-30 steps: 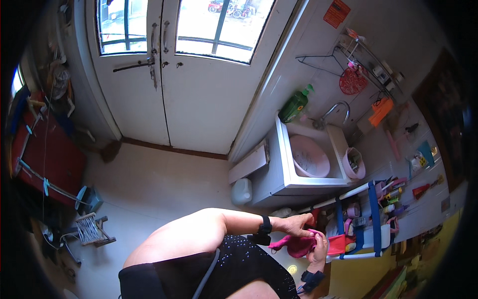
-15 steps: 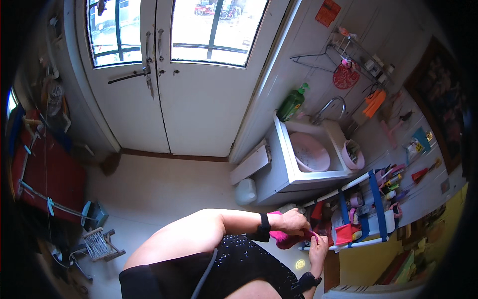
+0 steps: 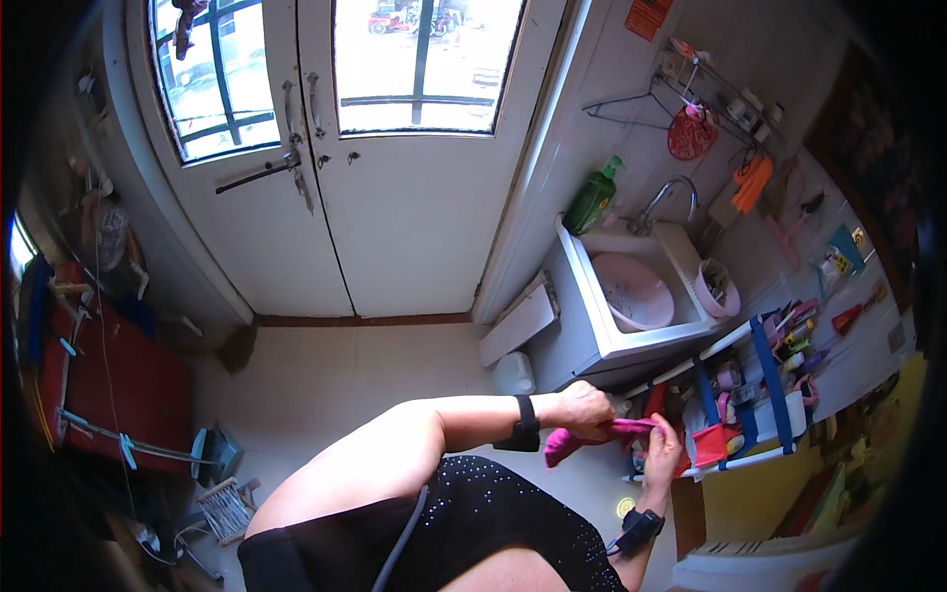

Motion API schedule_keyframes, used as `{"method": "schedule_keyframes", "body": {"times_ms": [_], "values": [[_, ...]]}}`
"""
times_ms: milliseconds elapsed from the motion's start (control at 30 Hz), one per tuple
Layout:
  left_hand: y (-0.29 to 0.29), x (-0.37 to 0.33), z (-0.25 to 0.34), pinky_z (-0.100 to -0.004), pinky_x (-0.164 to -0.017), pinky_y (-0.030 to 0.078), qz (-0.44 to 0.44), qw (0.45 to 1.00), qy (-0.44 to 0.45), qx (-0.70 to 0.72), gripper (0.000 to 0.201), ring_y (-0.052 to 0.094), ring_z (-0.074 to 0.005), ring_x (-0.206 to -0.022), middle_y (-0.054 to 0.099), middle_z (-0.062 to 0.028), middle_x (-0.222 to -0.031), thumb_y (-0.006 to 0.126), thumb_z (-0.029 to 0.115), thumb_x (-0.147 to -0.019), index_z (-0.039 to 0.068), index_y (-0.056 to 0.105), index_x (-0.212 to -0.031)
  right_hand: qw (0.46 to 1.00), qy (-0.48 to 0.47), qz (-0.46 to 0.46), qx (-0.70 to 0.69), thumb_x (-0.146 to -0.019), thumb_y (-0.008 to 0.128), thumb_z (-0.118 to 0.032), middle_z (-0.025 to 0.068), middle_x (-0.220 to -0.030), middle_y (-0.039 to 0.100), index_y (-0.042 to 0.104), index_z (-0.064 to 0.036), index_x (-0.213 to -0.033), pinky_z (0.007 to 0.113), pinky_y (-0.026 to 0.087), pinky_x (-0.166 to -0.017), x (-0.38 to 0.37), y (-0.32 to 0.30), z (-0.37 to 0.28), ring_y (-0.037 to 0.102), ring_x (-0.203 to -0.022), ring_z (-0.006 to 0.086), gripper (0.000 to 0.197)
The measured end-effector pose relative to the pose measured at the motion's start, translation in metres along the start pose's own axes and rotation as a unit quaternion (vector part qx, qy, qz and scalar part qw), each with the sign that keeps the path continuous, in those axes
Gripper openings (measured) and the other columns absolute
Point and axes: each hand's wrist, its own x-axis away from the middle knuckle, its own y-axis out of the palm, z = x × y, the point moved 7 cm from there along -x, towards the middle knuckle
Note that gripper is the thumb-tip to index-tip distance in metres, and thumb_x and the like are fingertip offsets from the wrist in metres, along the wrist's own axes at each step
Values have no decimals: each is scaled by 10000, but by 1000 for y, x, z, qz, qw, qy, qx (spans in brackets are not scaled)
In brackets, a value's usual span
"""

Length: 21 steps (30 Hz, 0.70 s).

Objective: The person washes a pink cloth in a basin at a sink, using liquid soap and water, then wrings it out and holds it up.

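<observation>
A bright pink cloth (image 3: pixel 564 446) is stretched between my two hands, with a loose end hanging below the left one. My left hand (image 3: pixel 584 410) is closed around it, knuckles up, the arm reaching across from the left. On the right, my right hand (image 3: pixel 662 456) pinches the other end near a rack. Bunched folds run along the stretch between them. Black bands circle both wrists. Whether the fabric is a towel or a garment cannot be made out.
Beyond my hands stands a white sink (image 3: pixel 614 347) holding a pink basin (image 3: pixel 631 291), beside a green pump bottle (image 3: pixel 593 197). A blue-and-white rack (image 3: pixel 762 370) is close on the right. Ahead is a white double door (image 3: pixel 414 217); a small stool (image 3: pixel 226 510) sits at left.
My hands have moved slightly apart, pulling the pink cloth longer between them. The right hand has gone up and to the right. The whole view has shifted a little.
</observation>
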Motion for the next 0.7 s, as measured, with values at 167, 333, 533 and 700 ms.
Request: {"method": "schedule_keyframes", "body": {"times_ms": [167, 333, 533, 700], "values": [[-64, -19, 46, -389, -555, 454, 71, 971, 65, 219, 328, 575, -303, -596, 563, -141, -633, 589, 361, -807, 36, 550, -780, 932, -116, 81, -334, -916, 455, -287, 99, -1239, 443, 299, -101, -1348, 337, 414, -910, 13, -11, -64, 493, -1077, 209, 495], [-24, -29, 67, -345, -469, 427, 73, 873, 160, 455, 492, 511, -200, -495, 480, -41, -550, 445, 506, -881, 32, 493, -758, 851, 93, 18, -517, -823, 359, -651, 55, -760, 517, 479, -112, -1042, 235, 379, -564, 26, 48, -22, 496, -635, 157, 594], [43, -15, 42, -210, -307, 188, -80, 708, -89, 696, 566, 312, -91, -320, 337, 22, -449, 255, 584, -900, 130, 405, -596, 900, 232, 30, -369, -811, 303, -706, -30, -412, 327, 451, -200, -720, 224, 204, -295, 35, 83, 9, 303, -290, 126, 534], [7, -1, 42, -337, -825, 427, 80, 905, -75, 411, 274, 555, -195, -838, 574, -85, -808, 336, 295, -928, 105, 531, -895, 785, 185, 129, -577, -912, 327, -522, 18, -769, 497, 502, -153, -830, 253, 436, -637, 29, 100, 6, 511, -702, 132, 417]]}}
